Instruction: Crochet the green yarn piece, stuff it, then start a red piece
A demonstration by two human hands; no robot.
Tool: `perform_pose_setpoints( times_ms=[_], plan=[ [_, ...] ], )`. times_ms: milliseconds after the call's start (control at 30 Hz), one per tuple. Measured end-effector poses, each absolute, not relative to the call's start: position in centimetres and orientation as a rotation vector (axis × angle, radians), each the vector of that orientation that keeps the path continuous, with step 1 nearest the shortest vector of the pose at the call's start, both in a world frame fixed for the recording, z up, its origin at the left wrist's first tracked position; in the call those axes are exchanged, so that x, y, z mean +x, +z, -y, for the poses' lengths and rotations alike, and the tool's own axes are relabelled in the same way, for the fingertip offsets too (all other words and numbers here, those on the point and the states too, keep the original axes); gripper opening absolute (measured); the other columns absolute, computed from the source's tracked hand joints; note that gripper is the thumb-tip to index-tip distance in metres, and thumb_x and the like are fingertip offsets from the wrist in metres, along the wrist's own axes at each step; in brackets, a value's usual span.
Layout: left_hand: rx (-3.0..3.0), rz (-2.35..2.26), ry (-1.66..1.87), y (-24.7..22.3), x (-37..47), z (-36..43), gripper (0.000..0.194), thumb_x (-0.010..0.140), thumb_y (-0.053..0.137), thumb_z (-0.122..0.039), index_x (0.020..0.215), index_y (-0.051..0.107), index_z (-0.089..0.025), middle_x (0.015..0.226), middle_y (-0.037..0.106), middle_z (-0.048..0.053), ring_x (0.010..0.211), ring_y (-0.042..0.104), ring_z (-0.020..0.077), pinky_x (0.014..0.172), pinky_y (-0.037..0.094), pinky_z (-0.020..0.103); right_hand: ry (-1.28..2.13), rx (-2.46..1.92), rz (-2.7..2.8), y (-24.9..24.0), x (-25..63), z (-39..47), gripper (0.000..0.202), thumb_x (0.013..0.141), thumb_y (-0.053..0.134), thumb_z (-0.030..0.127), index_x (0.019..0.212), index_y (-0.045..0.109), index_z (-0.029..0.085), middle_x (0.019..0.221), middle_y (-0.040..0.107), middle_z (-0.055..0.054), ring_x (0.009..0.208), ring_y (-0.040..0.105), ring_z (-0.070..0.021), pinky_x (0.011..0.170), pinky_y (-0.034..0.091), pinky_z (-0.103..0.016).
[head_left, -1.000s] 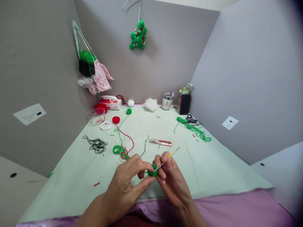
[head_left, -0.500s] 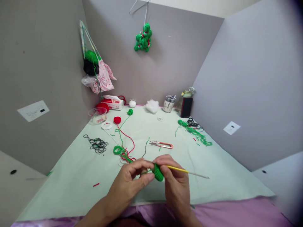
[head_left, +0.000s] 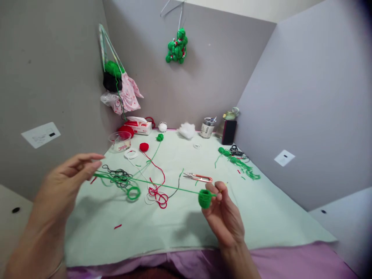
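My left hand (head_left: 68,182) is raised at the left, thumb and fingers pinched on green yarn (head_left: 168,186). The strand runs taut across to a small cup-shaped green crochet piece (head_left: 205,199), and more loops of it dangle below my left fingers. On the right, my right hand (head_left: 225,217) is closed around a crochet hook (head_left: 223,187), of which only a bit of yellow shows. The crochet piece hangs beside those fingertips, its round opening facing up.
Thread snips (head_left: 199,177) lie mid-table near tangled red yarn (head_left: 158,195). A black yarn tangle (head_left: 117,176) is at the left. Behind stand a clear tub (head_left: 119,142), a tissue box (head_left: 139,126), white stuffing (head_left: 186,131), a pen tin (head_left: 207,128) and a phone (head_left: 229,132).
My hands have moved apart. The left went far to the left, drawing out green yarn and lifting its loops off the table. The right moved slightly right with the crochet piece and hook.
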State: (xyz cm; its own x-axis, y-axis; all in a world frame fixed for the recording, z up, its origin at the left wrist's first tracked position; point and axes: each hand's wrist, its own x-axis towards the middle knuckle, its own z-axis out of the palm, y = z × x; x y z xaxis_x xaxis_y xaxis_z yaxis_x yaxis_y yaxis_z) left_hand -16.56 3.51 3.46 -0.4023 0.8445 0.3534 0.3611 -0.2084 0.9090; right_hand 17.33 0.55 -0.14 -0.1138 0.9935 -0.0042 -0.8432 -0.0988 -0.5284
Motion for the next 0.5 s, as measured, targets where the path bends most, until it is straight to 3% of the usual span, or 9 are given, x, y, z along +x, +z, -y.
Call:
perform_pose_setpoints(
  times_ms=[67,167,233,300,400,500],
  plan=[
    [1.459,-1.917,1.682,4.3,-16.9,-3.4,0.032,0.087,0.068,-0.052,0.108,0.073,-0.028,0.08,0.063,-0.004,0.087,0.061,0.0204,0.064,0.051,0.027,1.673,-0.413,0.492,-0.1,17.0,-0.6,0.021,0.075,0.088,0.031,0.079,0.069,0.026,0.071,0.05,0.006,0.062,0.052,-0.0062,0.067,0.055,-0.016],
    [1.575,-1.897,1.635,4.6,-14.7,-2.4,0.042,0.08,0.075,-0.055,0.117,0.072,-0.037,0.104,0.065,-0.005,0.105,0.062,0.0256,0.072,0.055,0.029,1.705,-0.376,0.512,0.1,16.1,-0.9,0.021,0.076,0.087,0.032,0.075,0.068,0.024,0.068,0.047,0.005,0.064,0.053,-0.0072,0.064,0.053,-0.015],
    [1.46,-1.488,1.608,4.2,-11.9,-1.0,0.041,0.084,0.071,-0.055,0.12,0.071,-0.035,0.115,0.067,-0.002,0.101,0.065,0.0233,0.069,0.057,0.027,1.716,-0.374,0.526,0.2,15.5,-1.0,0.021,0.076,0.087,0.033,0.075,0.068,0.024,0.066,0.047,0.005,0.065,0.053,-0.0077,0.062,0.052,-0.015],
    [1.334,-0.919,1.436,3.5,-8.7,0.6,0.053,0.083,0.066,-0.067,0.123,0.07,-0.033,0.139,0.061,0.007,0.104,0.067,0.0291,0.064,0.061,0.033,1.722,-0.401,0.536,0.3,14.9,-1.0,0.02,0.076,0.087,0.033,0.076,0.068,0.024,0.066,0.049,0.004,0.066,0.055,-0.0087,0.062,0.051,-0.016],
    [1.117,-0.582,1.227,2.4,-4.5,2.3,0.079,0.072,0.07,-0.077,0.14,0.059,-0.039,0.161,0.041,0.011,0.131,0.056,0.0411,0.084,0.063,0.049,1.687,-0.445,0.555,0.5,14.3,-0.7,0.02,0.078,0.085,0.033,0.075,0.068,0.023,0.067,0.052,0.003,0.067,0.056,-0.0104,0.063,0.051,-0.019],
    [1.148,-0.584,1.275,1.7,-2.1,2.3,0.078,0.078,0.072,-0.067,0.147,0.05,-0.038,0.165,0.035,0.008,0.148,0.038,0.0382,0.112,0.046,0.054,1.649,-0.454,0.567,0.6,14.0,-0.4,0.02,0.078,0.085,0.032,0.075,0.068,0.022,0.067,0.053,0.003,0.068,0.057,-0.0103,0.065,0.051,-0.019]
  ],
)
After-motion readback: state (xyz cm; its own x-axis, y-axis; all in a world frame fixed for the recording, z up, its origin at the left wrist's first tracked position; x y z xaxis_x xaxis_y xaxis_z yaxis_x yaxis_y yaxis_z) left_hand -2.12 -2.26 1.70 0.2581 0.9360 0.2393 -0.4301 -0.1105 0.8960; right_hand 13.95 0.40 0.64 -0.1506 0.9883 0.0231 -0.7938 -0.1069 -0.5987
